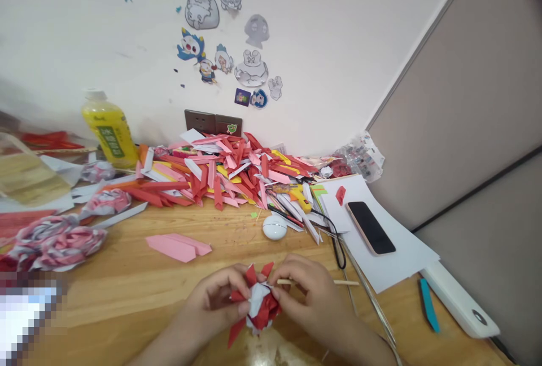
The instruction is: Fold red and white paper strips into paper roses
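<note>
At the near edge of a light-brown wooden desk, I see two bare hands pinching a red-and-white folded-paper flower. The left hand grips its left side between thumb and fingers; the right hand pinches its upper right, probably so the loose folds don't spring apart. A thin, pale wooden stick runs through the right hand, seemingly tucked there to free the fingertips. The flower sits between both hands, touching each. Farther left lies a pink folded-paper piece, apart from the hands, perhaps for easy reach.
</note>
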The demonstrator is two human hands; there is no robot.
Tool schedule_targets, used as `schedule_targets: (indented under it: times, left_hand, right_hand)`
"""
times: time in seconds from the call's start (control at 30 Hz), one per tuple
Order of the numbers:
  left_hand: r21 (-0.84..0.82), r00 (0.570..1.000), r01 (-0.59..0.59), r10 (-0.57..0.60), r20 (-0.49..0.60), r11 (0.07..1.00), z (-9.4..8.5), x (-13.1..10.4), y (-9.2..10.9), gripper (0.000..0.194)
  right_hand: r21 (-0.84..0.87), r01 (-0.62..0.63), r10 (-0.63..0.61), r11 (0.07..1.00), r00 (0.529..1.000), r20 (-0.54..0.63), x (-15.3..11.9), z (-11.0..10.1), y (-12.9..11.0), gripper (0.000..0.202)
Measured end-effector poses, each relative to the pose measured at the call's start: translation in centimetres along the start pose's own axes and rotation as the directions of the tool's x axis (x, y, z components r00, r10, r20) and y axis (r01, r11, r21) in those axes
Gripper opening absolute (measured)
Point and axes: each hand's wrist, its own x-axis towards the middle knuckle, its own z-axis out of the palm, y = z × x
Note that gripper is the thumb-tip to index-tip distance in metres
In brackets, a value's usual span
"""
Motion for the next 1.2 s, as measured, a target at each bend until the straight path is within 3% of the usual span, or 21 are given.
schedule_targets:
  times: [0.37,0.47,0.6,0.87,1.2]
  left_hand:
    - [0.010,1.000,-0.023,0.023,0.009,1.000,0.4,-0.2,0.4,0.017]
    - [-0.034,0.999,-0.018,0.017,-0.033,0.999,0.7,-0.4,0.4,0.019]
    - [-0.052,0.999,0.000,-0.002,-0.038,0.999,0.5,-0.2,0.0,0.019]
    - [0.013,0.999,-0.029,0.029,0.032,0.999,-0.8,0.3,-0.8,0.018]
    - [0.022,0.999,0.009,-0.009,-0.033,1.000,-0.4,0.2,-0.7,0.023]
  right_hand:
    - [0.093,-0.118,0.107,0.989,0.988,0.112,0.0,-0.1,0.2,0.010]
    - [0.095,-0.126,0.120,0.987,0.990,0.073,0.0,-0.2,0.1,0.008]
    - [0.048,-0.122,0.119,0.991,0.992,0.048,0.1,-0.6,0.0,0.003]
    - [0.041,-0.025,0.022,0.999,0.996,0.084,0.1,-0.6,0.5,0.015]
    - [-0.058,-0.016,0.017,0.998,1.000,0.022,0.1,-0.4,0.2,0.019]
